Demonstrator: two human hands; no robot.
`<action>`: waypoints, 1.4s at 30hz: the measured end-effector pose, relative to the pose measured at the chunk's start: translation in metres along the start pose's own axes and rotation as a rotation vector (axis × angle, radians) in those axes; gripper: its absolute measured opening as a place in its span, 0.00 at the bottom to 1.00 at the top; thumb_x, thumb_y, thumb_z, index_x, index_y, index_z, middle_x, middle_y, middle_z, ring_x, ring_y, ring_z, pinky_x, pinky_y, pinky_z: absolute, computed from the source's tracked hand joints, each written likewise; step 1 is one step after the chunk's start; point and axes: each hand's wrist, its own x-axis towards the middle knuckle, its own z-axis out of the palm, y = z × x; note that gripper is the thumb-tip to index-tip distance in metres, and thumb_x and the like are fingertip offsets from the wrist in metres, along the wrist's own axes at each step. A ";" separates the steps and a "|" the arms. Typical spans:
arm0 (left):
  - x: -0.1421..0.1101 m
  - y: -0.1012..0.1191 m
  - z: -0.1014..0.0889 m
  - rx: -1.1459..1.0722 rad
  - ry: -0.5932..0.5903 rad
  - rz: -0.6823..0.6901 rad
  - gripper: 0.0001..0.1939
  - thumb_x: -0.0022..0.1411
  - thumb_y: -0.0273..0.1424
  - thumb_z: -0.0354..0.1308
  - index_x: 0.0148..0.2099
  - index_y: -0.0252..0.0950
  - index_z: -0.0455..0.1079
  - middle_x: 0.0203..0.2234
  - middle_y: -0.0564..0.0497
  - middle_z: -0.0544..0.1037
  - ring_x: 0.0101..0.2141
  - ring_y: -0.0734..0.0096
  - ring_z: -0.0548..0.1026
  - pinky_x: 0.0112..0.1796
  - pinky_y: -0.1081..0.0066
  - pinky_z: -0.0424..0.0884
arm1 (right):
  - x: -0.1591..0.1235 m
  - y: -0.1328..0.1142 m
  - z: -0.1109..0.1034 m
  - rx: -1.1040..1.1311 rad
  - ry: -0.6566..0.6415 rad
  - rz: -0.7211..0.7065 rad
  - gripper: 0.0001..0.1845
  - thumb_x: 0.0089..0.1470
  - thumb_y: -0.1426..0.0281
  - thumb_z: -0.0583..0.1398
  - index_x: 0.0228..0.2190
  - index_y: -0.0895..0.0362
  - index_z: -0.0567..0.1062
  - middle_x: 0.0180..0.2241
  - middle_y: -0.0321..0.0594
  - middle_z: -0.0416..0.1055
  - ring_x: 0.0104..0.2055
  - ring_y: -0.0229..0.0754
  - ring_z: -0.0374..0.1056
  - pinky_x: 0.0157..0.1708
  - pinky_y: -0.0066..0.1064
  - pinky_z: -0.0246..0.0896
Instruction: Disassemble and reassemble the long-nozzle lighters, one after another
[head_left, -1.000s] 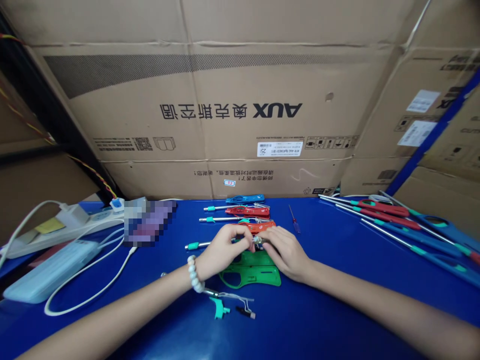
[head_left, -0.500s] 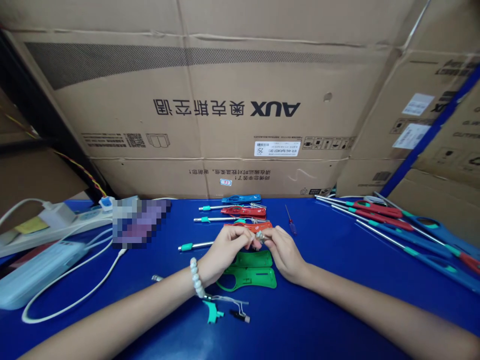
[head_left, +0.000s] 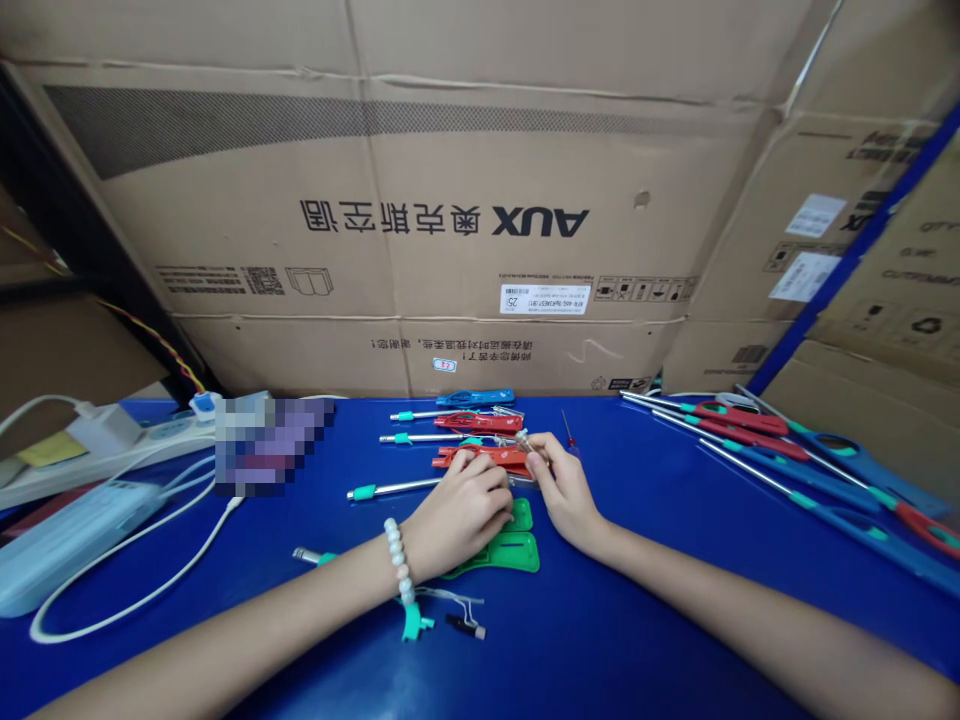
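Note:
My left hand (head_left: pixel 461 510), with a beaded bracelet at the wrist, is closed, its fingers curled down over the two green lighter casing halves (head_left: pixel 517 552). Its fingertips are hidden, so what they pinch, if anything, does not show. Between thumb and fingers of my right hand (head_left: pixel 566 490) is a small pale part with a metallic look (head_left: pixel 523 437), too small to name surely. A turquoise trigger piece (head_left: pixel 414 622) and a black igniter piece with thin white wires (head_left: pixel 465 627) lie below my left wrist. Partly under that forearm is a metal lighter tube (head_left: pixel 306 556).
Behind my hands lie red lighter casings (head_left: pixel 480 424), a blue one (head_left: pixel 476 398) and metal tubes (head_left: pixel 405 489). A small screwdriver (head_left: pixel 568 430) is beyond my right hand. Several long lighters (head_left: pixel 817 500) lie at right; a power strip (head_left: pixel 172 440) and white cables (head_left: pixel 135 560) at left.
My hands have come apart. My left hand has turned down over the green casing, while my right hand keeps the small part, now raised slightly. The view has shifted a little.

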 end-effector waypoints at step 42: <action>-0.016 -0.017 -0.030 0.045 -0.257 0.014 0.05 0.60 0.25 0.61 0.39 0.37 0.69 0.40 0.52 0.73 0.43 0.63 0.66 0.42 0.65 0.54 | -0.001 -0.001 -0.001 0.030 -0.059 0.013 0.09 0.63 0.66 0.49 0.36 0.54 0.66 0.28 0.37 0.68 0.28 0.40 0.63 0.29 0.29 0.57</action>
